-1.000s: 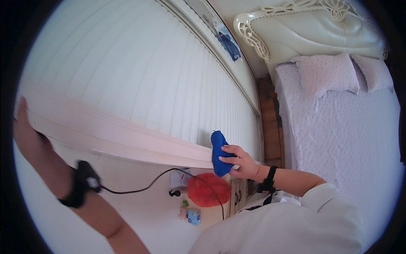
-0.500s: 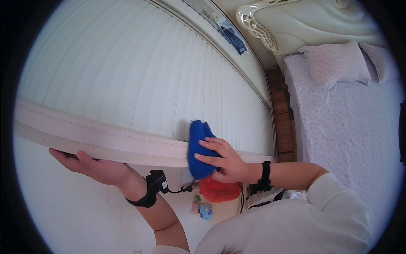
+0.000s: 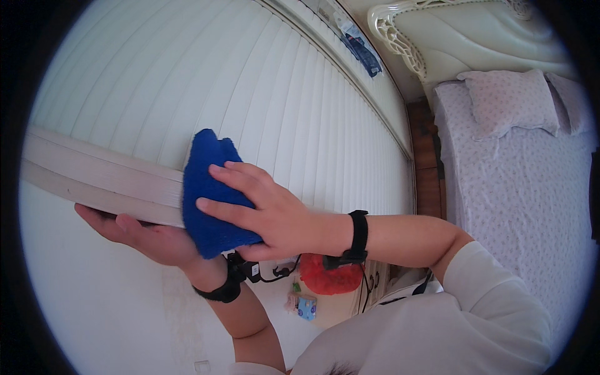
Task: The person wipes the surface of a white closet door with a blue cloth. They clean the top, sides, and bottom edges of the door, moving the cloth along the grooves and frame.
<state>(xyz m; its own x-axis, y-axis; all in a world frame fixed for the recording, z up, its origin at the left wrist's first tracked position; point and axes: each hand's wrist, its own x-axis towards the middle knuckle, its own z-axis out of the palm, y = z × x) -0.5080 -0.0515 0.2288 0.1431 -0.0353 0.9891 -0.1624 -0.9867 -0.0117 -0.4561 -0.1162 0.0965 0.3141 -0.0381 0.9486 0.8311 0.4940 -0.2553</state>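
A blue cloth (image 3: 209, 209) is folded over the pale edge (image 3: 94, 172) of a white grooved door panel (image 3: 156, 81). My right hand (image 3: 275, 209) presses it there with fingers spread across it, the thumb lower down near the edge's underside. To the left, my left hand (image 3: 147, 240) lies palm up under the same edge, its fingers stretched out and touching or nearly touching it. Nothing shows in that palm. The cloth's lower corner hangs in front of my left wrist, which bears a black strap with a small device (image 3: 247, 267).
On the right stands a bed (image 3: 512, 194) with a patterned sheet, pillows (image 3: 506, 103) and a carved cream headboard (image 3: 475, 37). Brown floor (image 3: 430, 194) runs between bed and panel. Beneath my arms are a red bag (image 3: 328, 275) and a small blue packet (image 3: 307, 307).
My right hand has slid the blue cloth leftward along the panel edge, close to my left hand. The left hand stays under the edge. The view has shifted slightly.
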